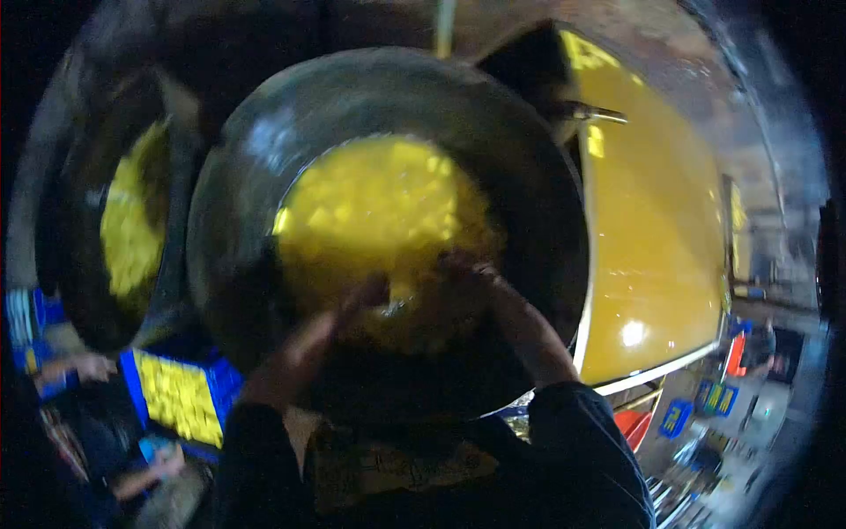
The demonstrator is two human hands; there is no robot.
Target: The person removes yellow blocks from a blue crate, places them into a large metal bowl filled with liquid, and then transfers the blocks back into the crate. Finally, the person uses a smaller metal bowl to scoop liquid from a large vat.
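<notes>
A large dark wok (546, 194) fills the middle of the view. Yellow chunks (379, 189) lie in shiny yellow-brown liquid in its bottom. Both my forearms reach over the near rim into the wok. My left hand (366, 295) is low over the near part of the liquid, blurred and in shadow. Close to its right, my right hand (467, 266) is over the near right edge of the yellow chunks, its fingers dark and smeared. I cannot tell whether either hand holds anything.
On the left stands a second wok (79, 220) with yellow pieces. Below it is a blue crate (225, 388) of yellow chunks, near another person's hand (167, 460). A wide vat of yellow liquid (652, 238) adjoins on the right, with a metal tap (599, 115) at its edge.
</notes>
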